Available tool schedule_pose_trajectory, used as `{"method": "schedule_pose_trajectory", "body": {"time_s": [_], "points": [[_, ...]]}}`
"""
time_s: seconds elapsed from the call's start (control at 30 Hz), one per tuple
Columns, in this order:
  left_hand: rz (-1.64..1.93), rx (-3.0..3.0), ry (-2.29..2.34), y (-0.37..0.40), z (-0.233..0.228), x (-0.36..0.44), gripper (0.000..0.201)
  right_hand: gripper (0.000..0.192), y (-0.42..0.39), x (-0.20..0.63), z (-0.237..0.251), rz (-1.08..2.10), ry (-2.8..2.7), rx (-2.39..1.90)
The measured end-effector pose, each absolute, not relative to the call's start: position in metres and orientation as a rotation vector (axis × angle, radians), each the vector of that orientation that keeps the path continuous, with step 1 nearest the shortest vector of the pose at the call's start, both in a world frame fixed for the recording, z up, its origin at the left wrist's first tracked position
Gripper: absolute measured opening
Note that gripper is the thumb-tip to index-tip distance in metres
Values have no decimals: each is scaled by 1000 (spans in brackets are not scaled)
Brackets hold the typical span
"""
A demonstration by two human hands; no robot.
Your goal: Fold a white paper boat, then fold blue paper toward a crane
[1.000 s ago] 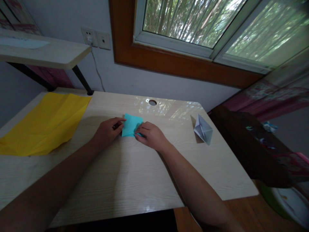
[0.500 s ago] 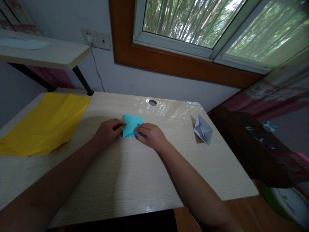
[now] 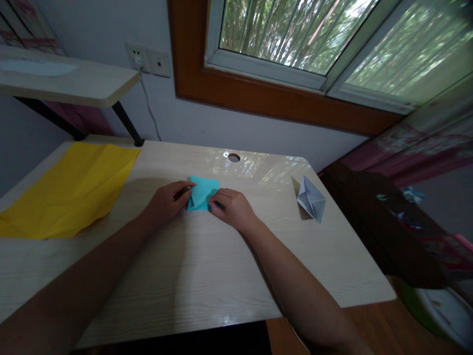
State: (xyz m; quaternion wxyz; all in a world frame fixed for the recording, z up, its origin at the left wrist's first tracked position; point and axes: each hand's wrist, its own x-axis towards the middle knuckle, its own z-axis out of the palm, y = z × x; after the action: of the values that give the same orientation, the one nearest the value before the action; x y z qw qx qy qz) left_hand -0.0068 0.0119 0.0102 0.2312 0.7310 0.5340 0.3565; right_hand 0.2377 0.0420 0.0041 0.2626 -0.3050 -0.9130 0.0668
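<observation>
Near the middle of the frame, on the pale wooden desk (image 3: 192,276), lies a small folded piece of turquoise paper (image 3: 202,191), flat against the surface just below the round cable hole (image 3: 233,157). The left hand (image 3: 168,200) pinches its left edge, fingers (image 3: 186,186) curled nearly closed on the paper; the right hand (image 3: 231,207) presses down on the lower right corner, fingertips bent and touching the sheet, though whether they grip a flap or only pin it I cannot tell. The paper looks very light and thin, stiffened a little by its folded layers, likely to slide on the glossy desk unless held down, and easy to crease wrongly or tear. Edges and corners seem the sensible places to take hold. At the left of the frame lies a large yellow sheet (image 3: 70,187); at the right stands a folded white paper boat (image 3: 311,198).
</observation>
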Motion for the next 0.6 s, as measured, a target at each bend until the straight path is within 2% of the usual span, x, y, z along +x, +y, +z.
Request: {"method": "schedule_pose_trajectory", "body": {"time_s": [0.23,0.6], "points": [[1002,1976,1403,11,6,-5,44,9,42,239,4,264,-2410,-826],[951,2040,1450,13,2,-8,41,23,45,241,0,230,-2521,-689]]}}
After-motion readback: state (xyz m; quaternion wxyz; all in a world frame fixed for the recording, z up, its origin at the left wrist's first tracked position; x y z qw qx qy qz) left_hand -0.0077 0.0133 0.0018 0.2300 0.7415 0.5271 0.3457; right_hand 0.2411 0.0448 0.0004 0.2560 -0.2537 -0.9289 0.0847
